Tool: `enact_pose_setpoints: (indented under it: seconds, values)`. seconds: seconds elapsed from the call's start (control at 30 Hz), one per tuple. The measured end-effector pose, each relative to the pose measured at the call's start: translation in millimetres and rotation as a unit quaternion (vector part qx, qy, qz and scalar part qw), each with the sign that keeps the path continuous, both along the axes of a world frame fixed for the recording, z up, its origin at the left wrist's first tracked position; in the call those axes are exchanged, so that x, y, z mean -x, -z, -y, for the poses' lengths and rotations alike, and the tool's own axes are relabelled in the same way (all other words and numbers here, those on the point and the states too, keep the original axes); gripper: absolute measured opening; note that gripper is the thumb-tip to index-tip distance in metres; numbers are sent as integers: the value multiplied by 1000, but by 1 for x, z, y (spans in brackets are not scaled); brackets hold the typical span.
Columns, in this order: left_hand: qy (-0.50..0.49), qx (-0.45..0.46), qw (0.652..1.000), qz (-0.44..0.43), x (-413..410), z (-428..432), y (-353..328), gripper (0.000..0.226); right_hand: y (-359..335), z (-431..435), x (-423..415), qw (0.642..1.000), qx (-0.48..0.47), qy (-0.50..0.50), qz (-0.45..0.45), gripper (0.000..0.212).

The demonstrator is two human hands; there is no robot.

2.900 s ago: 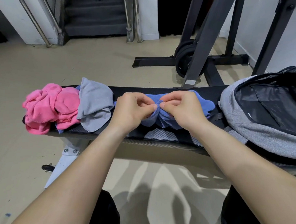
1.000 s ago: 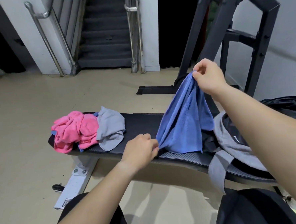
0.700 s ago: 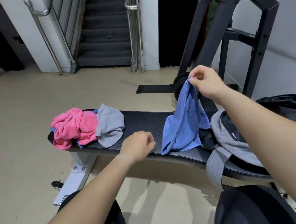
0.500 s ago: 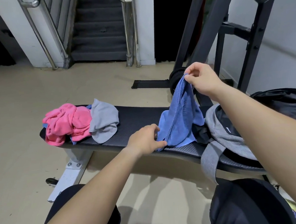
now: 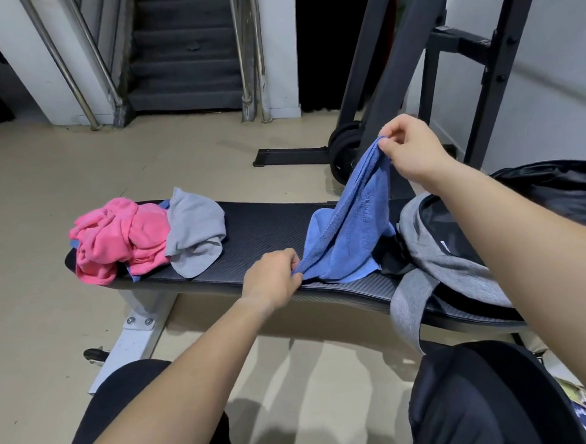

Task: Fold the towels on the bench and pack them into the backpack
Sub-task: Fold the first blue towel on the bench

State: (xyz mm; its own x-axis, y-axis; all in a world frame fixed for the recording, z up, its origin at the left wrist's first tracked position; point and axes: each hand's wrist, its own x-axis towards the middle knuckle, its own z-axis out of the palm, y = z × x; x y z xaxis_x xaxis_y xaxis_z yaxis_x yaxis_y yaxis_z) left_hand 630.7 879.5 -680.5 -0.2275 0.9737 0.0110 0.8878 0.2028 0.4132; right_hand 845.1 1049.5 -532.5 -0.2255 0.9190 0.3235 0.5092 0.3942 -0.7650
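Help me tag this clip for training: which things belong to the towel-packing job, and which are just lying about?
Job: blue towel, pinched by the left hand and right hand; pink towel; grey towel; bench; backpack.
Lying about: weight plates; rack; stairs.

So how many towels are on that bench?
3 for sure: a blue towel held up beside the backpack, a pink towel and a grey towel heaped at the left end of the bench. Blue edges under the pink one suggest a fourth, mostly hidden.
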Motion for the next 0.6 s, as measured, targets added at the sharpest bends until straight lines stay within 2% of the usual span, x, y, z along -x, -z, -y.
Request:
enact_pose_setpoints:
  seconds: [0.13,0.27,0.43,0.6]
  values:
    - [-41,-46,998,17,33,2,-25,11,0,0,-19,999,7,22,24,13]
    - [-64,-100,993,11,67,-4,-79,4,-8,2,-33,998,28,27,55,20]
    - [-71,-181,979,-56,101,-10,-167,11,-38,8,-33,997,73,17,12,15]
    - [-97,-258,959,-65,112,-7,-237,11,-87,24,-17,998,36,18,-44,12]
